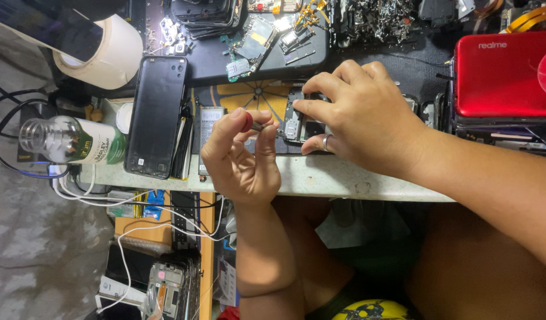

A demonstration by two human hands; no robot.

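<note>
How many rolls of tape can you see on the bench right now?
1: a wide beige tape roll at the bench's far left, above the clear bottle. More may be hidden in the clutter along the top edge.
</note>
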